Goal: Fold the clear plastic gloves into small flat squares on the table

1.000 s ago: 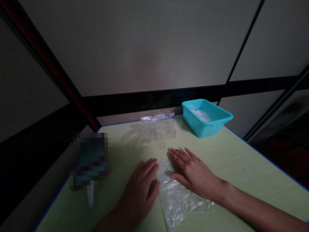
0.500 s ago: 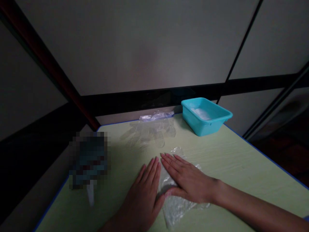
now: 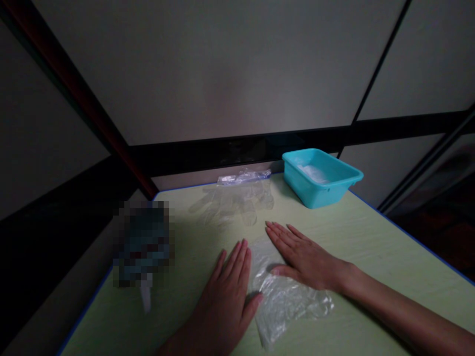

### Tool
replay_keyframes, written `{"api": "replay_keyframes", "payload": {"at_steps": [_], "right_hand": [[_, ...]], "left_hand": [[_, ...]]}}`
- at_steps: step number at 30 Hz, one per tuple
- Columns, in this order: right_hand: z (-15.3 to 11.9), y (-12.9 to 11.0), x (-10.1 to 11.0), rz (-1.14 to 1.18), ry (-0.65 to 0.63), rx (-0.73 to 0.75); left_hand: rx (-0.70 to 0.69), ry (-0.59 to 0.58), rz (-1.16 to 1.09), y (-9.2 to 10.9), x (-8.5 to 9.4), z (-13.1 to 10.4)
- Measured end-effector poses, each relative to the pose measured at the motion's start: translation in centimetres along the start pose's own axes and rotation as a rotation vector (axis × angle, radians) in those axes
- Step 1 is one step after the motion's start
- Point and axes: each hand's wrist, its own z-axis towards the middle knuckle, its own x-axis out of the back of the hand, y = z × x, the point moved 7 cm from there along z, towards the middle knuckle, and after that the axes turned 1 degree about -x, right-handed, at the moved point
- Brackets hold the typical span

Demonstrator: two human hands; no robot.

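A clear, crinkled plastic glove lies on the pale green table between my hands. My left hand rests flat at its left edge, fingers stretched forward and the thumb touching the plastic. Across its upper right part lies my right hand, palm down with fingers extended and thumb apart; it hides some of the plastic. Farther back, more clear disposable gloves are spread flat near the table's far edge.
At the back right stands a turquoise plastic basin with something whitish inside. A blurred-out dark object sits at the left, a white strip sticking out below it. Cabinet panels rise directly behind the table.
My right hand has slid right and slightly away from my left hand, uncovering more of the plastic between them. My left hand stays nearly in place. The view has shifted slightly.
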Motion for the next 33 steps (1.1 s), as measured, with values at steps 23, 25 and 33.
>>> {"api": "replay_keyframes", "payload": {"at_steps": [23, 25, 33], "right_hand": [[0.5, 0.4, 1.3, -0.064, 0.057, -0.062], [0.5, -0.4, 1.3, -0.045, 0.050, -0.037], [0.2, -2.5, 0.2, 0.056, -0.010, 0.067]], "left_hand": [[0.031, 0.007, -0.078, -0.4, 0.0, -0.2], [0.030, 0.020, -0.084, -0.4, 0.1, -0.2], [0.000, 0.010, -0.091, -0.2, 0.0, -0.2]]}}
